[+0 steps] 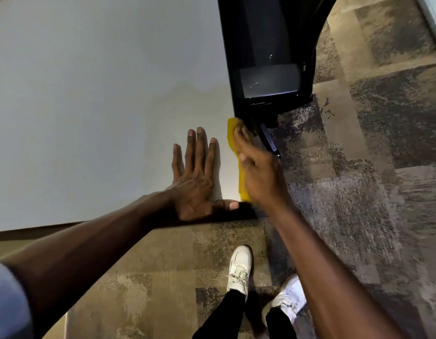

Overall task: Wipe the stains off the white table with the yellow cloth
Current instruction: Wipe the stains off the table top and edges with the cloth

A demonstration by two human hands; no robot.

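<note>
The right hand (258, 172) presses the yellow cloth (236, 152) flat along the right edge of the white table (89, 106), fingers extended over it rather than closed around it, while the left hand (195, 177) lies beside it, splayed palm-down and holding nothing. With the cloth at the rim near the corner, an outward stroke could carry it off onto the carpet (358, 192), or catch the black chair (268, 69) standing against that edge. No stains can be made out, so coverage cannot be confirmed and patches may be missed.
</note>
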